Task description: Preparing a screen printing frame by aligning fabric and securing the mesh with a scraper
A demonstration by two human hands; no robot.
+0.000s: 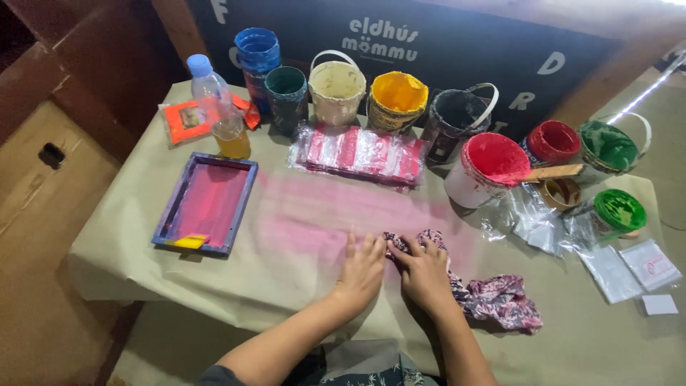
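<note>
Left hand (361, 268) flat, open, pinning pink-stained tan paper table cover (300, 236). Right hand (423, 270) bunches crumpled pink patterned rag (493, 297) over stain, looks like wiping. Open paint buckets (493, 168) parked along back, outta the way.

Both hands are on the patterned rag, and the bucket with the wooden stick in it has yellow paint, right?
Not quite. The head view shows the stick lying across the red bucket, not the yellow bucket. The rest holds: left hand and right hand are on the patterned rag.

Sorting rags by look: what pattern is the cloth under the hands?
The cloth has a pink-and-dark floral print, seen in the head view.
</note>
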